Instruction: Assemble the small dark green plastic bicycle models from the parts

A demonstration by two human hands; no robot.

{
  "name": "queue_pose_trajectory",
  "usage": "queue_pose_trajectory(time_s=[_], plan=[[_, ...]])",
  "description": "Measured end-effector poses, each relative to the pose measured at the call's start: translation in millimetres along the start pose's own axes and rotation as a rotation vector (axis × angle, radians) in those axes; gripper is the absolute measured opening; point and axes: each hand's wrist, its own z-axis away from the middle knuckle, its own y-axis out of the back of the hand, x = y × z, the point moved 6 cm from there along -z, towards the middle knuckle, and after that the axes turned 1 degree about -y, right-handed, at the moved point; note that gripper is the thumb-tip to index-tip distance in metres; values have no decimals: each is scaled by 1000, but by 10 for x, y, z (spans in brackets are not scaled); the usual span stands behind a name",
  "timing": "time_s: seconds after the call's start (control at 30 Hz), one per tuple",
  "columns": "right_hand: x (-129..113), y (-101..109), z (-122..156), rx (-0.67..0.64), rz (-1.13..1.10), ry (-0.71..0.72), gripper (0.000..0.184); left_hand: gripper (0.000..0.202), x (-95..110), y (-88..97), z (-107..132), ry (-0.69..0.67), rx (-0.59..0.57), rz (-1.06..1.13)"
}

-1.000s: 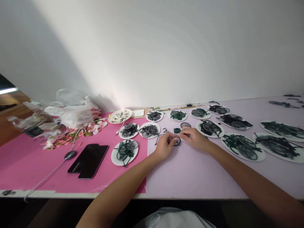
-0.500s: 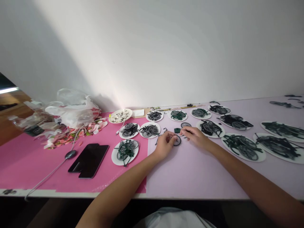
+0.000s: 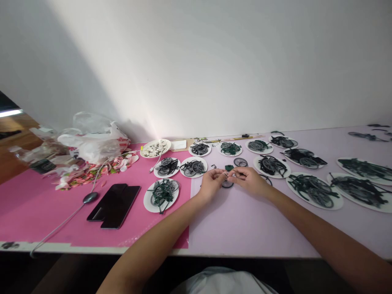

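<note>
Over the pale lilac part of the table, my two hands meet fingertip to fingertip. My left hand is closed at the upper edge of a small spoked toy bicycle wheel, which shows below the fingers. Thumb and fingers pinched together, my right hand touches the same spot; whatever tiny piece it grips is hidden. Just behind the hands lie a dark green box-shaped part and another grey spoked wheel. A dark curved part shows beside the right wrist.
White plates of toy bicycle parts, such as this plate, stand left, behind and right of the hands. On the pink side are dark phones, a mouse-shaped device on a cable, scattered petals and a plastic bag.
My right hand has moved left and its fingertips now meet those of my left hand above the wheel. The dark curved part beside the right wrist has come into sight.
</note>
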Motion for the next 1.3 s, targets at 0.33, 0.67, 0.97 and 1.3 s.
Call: queue_pose_trajectory(time_s=[0.33, 0.67, 0.97, 1.3], plan=[[67, 82, -8, 118, 52, 23, 41, 32, 678, 398, -6, -174, 142, -1030], [-31, 88, 15, 88, 106, 21, 35, 44, 537, 596, -15, 44, 123, -1294], [20, 143, -20, 182, 90, 70, 36, 29, 394, 446, -1, 119, 72, -1346], [73, 178, -24, 229, 97, 79, 36, 25, 386, 418, -11, 146, 69, -1339]])
